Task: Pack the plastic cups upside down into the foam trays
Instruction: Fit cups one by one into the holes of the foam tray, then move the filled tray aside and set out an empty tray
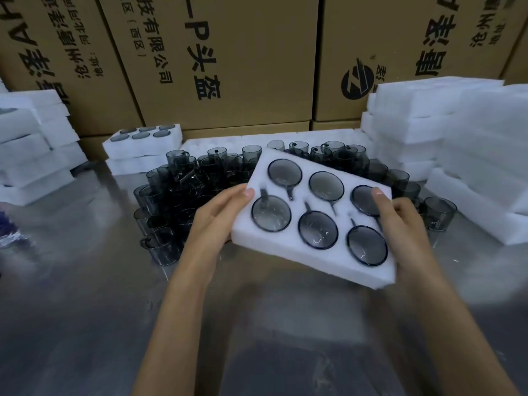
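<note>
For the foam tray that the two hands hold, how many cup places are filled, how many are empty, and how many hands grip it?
Held foam tray:
Cups in it, upside down: 6
Empty places: 0
Hands gripping it, left hand and right hand: 2
Total places in the tray: 6

The foam tray hides both hands' fingers underneath.

Printed brown cardboard cartons form a wall behind a shiny grey metal tabletop under dim light.
</note>
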